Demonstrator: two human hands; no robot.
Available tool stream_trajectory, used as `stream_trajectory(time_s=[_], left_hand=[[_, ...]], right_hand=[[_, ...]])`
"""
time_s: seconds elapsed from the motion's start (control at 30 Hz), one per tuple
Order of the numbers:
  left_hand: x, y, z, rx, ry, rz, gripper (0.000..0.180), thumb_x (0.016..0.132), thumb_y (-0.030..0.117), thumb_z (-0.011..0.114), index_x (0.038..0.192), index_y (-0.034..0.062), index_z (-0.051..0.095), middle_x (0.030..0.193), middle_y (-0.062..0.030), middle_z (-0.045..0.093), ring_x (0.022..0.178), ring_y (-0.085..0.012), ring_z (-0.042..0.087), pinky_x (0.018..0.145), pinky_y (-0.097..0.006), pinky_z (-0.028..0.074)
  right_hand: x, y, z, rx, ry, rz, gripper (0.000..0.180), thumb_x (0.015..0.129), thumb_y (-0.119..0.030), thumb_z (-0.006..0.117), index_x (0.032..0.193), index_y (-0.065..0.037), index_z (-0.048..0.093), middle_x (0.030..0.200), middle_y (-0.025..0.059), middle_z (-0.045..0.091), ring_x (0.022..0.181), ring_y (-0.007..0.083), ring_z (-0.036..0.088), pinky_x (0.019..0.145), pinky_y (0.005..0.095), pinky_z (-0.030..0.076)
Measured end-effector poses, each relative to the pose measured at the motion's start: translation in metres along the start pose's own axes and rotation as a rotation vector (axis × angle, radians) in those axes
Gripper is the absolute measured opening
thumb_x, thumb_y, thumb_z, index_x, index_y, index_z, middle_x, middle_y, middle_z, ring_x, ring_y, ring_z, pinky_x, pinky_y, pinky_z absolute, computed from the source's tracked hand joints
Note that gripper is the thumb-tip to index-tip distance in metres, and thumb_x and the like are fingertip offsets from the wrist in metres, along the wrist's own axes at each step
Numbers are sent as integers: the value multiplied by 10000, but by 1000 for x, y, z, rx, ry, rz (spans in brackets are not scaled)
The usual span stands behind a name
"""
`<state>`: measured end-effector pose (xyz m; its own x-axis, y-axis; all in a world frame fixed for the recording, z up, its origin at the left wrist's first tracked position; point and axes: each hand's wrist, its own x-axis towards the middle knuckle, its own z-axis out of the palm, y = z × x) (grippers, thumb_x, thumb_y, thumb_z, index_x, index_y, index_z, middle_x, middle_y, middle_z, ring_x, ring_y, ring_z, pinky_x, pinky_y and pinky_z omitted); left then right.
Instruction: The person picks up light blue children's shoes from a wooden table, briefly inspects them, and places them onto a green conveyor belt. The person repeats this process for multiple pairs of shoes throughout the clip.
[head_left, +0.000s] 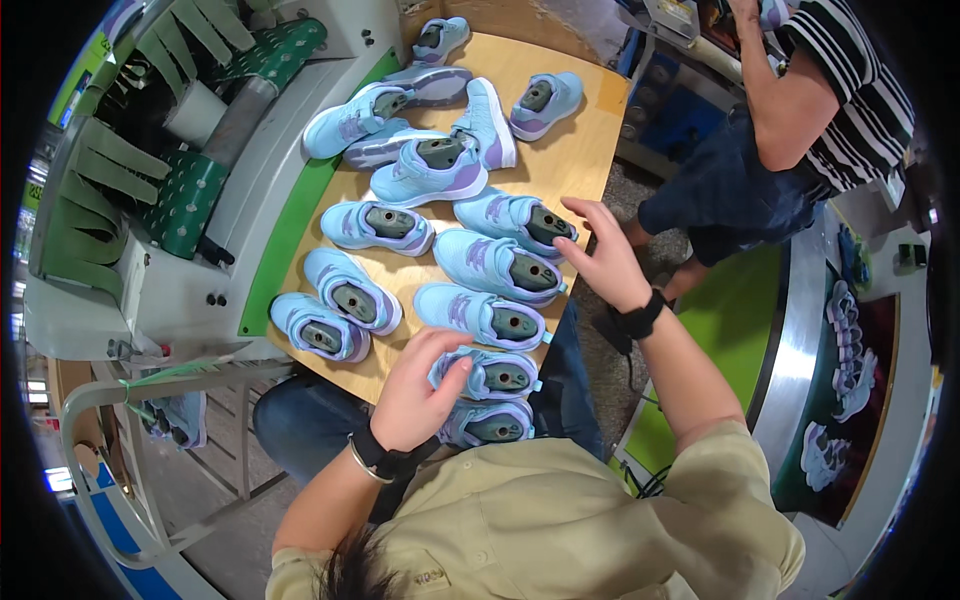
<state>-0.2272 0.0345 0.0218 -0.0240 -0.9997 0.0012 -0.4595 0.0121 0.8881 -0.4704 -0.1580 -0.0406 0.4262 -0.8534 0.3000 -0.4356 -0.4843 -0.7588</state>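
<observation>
Light blue and purple sneakers with dark green lasts inside stand on a wooden table. My right hand (606, 262) has its thumb and fingers spread around the heel end of a sneaker (500, 215); whether it touches is unclear. My left hand (418, 388) is by the toe of a nearer sneaker (485, 373), fingers and thumb apart, partly covering it. More sneakers lie in a row between the hands, among them one in the middle (490, 262) and one (470, 310) closer to me. Another sneaker (490, 422) sits at the near end, below my left hand.
Several sneakers are piled at the table's (600, 150) far end, including one on top (430, 170). Smaller ones stand at left, such as a sneaker (318, 327). A machine with green flaps (110, 180) borders the left. A person in a striped shirt (850, 100) works at far right, beside a green conveyor (710, 350).
</observation>
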Motion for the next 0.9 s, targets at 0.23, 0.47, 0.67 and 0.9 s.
stream_trajectory(time_s=[0.23, 0.47, 0.67, 0.9], left_hand=[[71, -4, 3, 294, -15, 106, 334, 897, 142, 668, 1189, 0, 594, 1104, -188, 597, 1046, -369, 594, 906, -385, 479], [139, -27, 36, 377, -102, 12, 341, 907, 206, 666, 1165, -16, 646, 1103, -191, 572, 965, -351, 615, 852, -406, 496], [135, -35, 14, 247, -11, 55, 250, 911, 88, 593, 1118, -29, 669, 1045, -169, 612, 885, -290, 630, 803, -363, 506], [95, 34, -124, -31, 218, 172, 240, 969, -7, 518, 1179, -5, 633, 1085, -45, 573, 848, -89, 572, 734, -233, 485]], right_hand=[[-4, 36, 27, 312, -177, 162, 679, 860, -186, 732, 1438, -24, 414, 1342, 188, 552, 1259, 273, 535, 1049, 345, 412], [-3, 26, 16, 374, -129, 198, 593, 863, -154, 733, 1383, -25, 479, 1255, 133, 607, 1137, 190, 588, 969, 313, 464], [-15, 28, -24, 591, 4, 392, 519, 881, -135, 734, 1329, -7, 507, 1174, 49, 608, 1066, 118, 563, 923, 268, 469], [49, -40, -36, 742, 124, 266, 521, 885, -95, 716, 1344, 8, 491, 1199, 64, 613, 1073, 145, 583, 947, 288, 464]])
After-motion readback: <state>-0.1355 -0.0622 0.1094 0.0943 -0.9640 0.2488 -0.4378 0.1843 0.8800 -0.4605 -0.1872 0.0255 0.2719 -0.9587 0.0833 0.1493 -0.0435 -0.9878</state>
